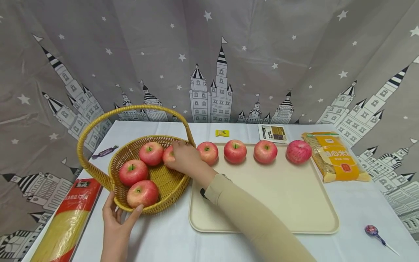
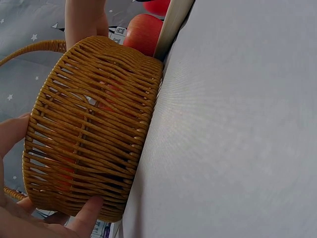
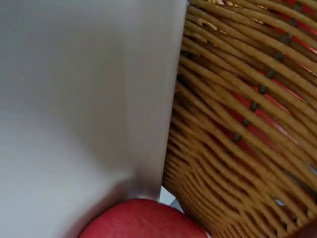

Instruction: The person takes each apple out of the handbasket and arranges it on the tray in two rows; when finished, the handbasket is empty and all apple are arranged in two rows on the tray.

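Observation:
A wicker basket [image 1: 170,198] with a tall arched handle stands at the left of the table. Three red apples [image 1: 133,172] lie inside it, apart from the one in my right hand. My right hand [image 1: 188,158] reaches over the basket's right rim and grips an apple [image 1: 168,155] at the back right inside; the fingers partly cover that fruit. With thumb at the front rim and fingers against the outer wall near the handle's base, my left hand [image 1: 118,225] holds the basket. The woven wall [image 2: 94,134] fills much of the left wrist view.
Right of the basket lies a beige tray [image 1: 278,203], with several apples [image 1: 235,151] in a row along its back edge. Around them are a yellow grain bag [image 1: 340,156], a flat packet [image 1: 273,133], a small yellow sweet [image 1: 222,133], a lollipop [image 1: 371,230], a purple-wrapped candy [image 1: 104,152] and a noodle pack [image 1: 67,218].

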